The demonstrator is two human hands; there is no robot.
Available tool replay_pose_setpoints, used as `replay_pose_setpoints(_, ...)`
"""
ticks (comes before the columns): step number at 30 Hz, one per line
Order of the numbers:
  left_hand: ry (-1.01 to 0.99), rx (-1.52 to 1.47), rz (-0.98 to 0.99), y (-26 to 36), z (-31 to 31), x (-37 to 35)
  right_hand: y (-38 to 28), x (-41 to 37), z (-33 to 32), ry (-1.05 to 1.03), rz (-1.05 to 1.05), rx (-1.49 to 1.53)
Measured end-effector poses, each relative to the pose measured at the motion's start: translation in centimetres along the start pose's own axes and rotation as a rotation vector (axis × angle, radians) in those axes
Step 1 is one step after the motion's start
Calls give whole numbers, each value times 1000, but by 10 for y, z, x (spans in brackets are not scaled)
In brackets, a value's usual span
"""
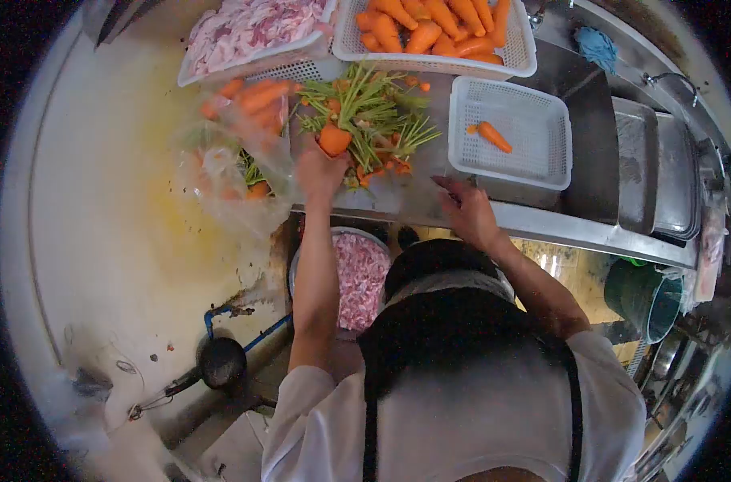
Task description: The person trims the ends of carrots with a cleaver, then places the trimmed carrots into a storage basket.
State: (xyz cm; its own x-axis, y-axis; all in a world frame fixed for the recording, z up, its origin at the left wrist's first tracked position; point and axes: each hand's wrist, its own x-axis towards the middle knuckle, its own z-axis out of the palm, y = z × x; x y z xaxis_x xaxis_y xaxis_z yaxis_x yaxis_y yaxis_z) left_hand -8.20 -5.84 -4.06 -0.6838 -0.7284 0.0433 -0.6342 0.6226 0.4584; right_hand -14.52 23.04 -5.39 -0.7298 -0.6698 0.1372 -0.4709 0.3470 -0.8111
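Note:
My left hand (321, 170) is closed around a thick carrot (334, 140), its broad orange end showing above the fingers. Beside it lies a heap of green carrot tops (365, 108) with orange trimmings among the stems. Over the counter's front edge, to the right of the heap, is my right hand (468, 210), its fingers curled together. A small dark tip juts out at its fingertips; I cannot tell what it is. Just beyond that hand, a white plastic basket (510, 177) holds a single carrot (494, 136). Left of my left hand sits a clear plastic bag (229, 169) with carrots inside.
A white basket (438, 61) full of carrots stands at the back, next to a basket (190, 79) of raw meat. The metal sink (586, 104) lies to the right. Below the counter are a tub of meat (357, 277) and a green bucket (622, 293).

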Motion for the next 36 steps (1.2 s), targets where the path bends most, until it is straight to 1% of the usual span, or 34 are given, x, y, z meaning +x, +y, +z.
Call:
replay_pose_setpoints(1,4,-74,17,0,-7,-6,-14,3,-4,-82,85,31)
replay_pose_setpoints(2,-4,-68,13,-7,-7,-12,-25,4,-6,-164,170,62)
replay_pose_setpoints(3,122,-58,304,-12,-10,-18,-32,6,-5,-166,175,67)
replay_pose_setpoints(4,251,-49,600,-15,-13,-21,-38,11,-5,-214,121,17)
replay_pose_setpoints(5,249,-48,606,-17,-14,-27,-42,14,-3,-260,70,-34)
replay_pose_setpoints(7,47,-217,432,-5,-26,-44,-47,18,6,-275,89,-53)
replay_pose_setpoints(8,43,-216,436,-5,-22,-51,-49,19,9,-296,104,-75)
replay_pose_setpoints(9,-94,-729,209,-7,-16,-57,-51,20,10,-294,108,-73)
replay_pose_setpoints(10,-232,-1229,-46,-12,-10,-61,-55,22,8,-265,24,-98)
replay_pose_setpoints(11,-232,-1228,-48,-20,-4,-60,-56,23,7,-237,-63,-123)
replay_pose_setpoints(13,-123,-648,237,-30,1,-58,-57,24,8,-236,-64,-105)
replay_pose_setpoints(15,-127,-623,252,-33,0,-60,-57,25,12,-237,-67,-87)
replay_pose_setpoints(17,-131,-598,267,-29,-6,-64,-53,26,18,-171,-133,-85)
replay_pose_setpoints(19,-206,-897,206,-12,-15,-68,-58,29,16,-202,-126,-70)
replay_pose_setpoints(20,-205,-897,205,-16,-13,-67,-59,30,15,-231,-118,-55)
replay_pose_setpoints(22,-369,-1394,-63,-24,-10,-65,-56,31,20,-247,-149,-115)
replay_pose_setpoints(23,-366,-1395,-64,-28,-9,-66,-54,33,23,-259,-181,-174)
replay_pose_setpoints(24,-295,-1186,24,-26,-14,-67,-53,36,26,-260,-182,-173)
replay_pose_setpoints(26,-154,-766,185,-23,-25,-73,-53,41,32,-169,-250,-134)
replay_pose_setpoints(28,-11,-340,333,-19,-38,-77,-50,47,37,-171,-275,-183)
replay_pose_setpoints(29,-12,-341,331,-17,-46,-81,-48,47,40,-175,-292,-229)
replay_pose_setpoints(31,-229,-167,-72,-16,-61,-88,-40,49,54,-179,-299,-214)
replay_pose_setpoints(32,-226,-169,-76,-20,-65,-88,-34,51,62,-179,-303,-196)
replay_pose_setpoints(33,-265,-65,-8,-24,-68,-88,-28,52,66,-182,-303,-196)
replay_pose_setpoints(34,-299,38,62,-25,-73,-85,-20,57,67,-239,-252,-245)
replay_pose_setpoints(35,-293,34,63,-24,-80,-84,-10,63,67,-293,-204,-296)
replay_pose_setpoints(36,-269,-208,97,-17,-95,-86,8,67,66,-298,-203,-294)
